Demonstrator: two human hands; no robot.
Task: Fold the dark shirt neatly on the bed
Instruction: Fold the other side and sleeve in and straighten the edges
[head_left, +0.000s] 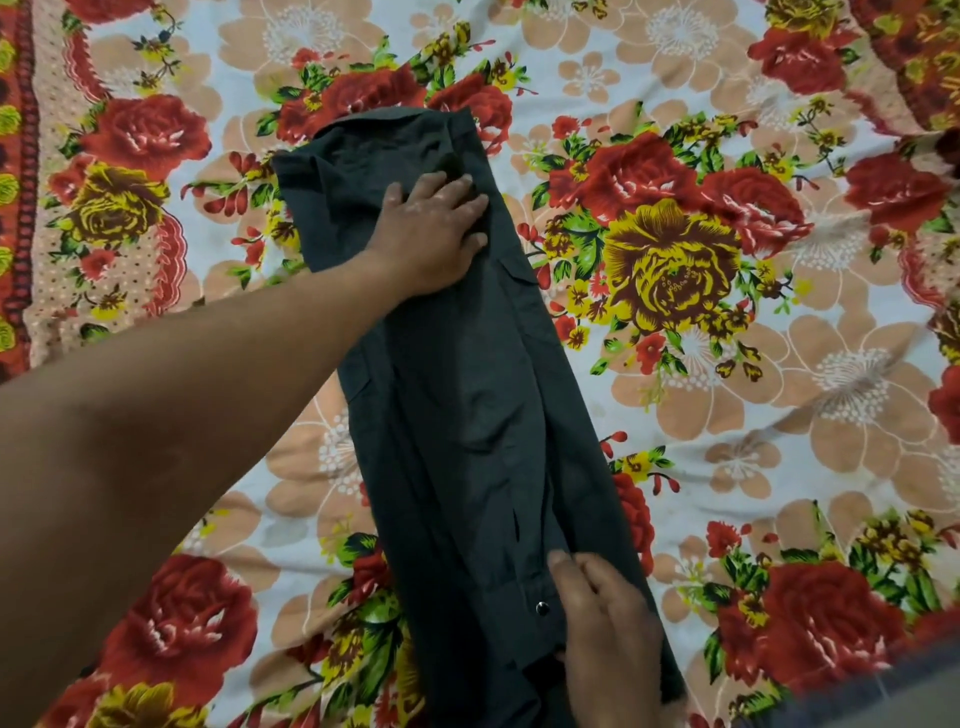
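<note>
Both my hands are on the shirt (467, 415), which lies folded into 1 long narrow strip across the floral bedsheet (727, 415), collar end far from me. My left hand (431, 234) presses flat near the collar, fingers spread, gripping nothing. My right hand (608, 623) pinches the cloth at the near end, just beside a snap button (542, 608). My left forearm covers part of the strip's left edge. Its near end is cut off by the frame.

A bed (727, 415) under a flowered sheet carries the dark shirt (467, 405), folded into a long strip.
</note>
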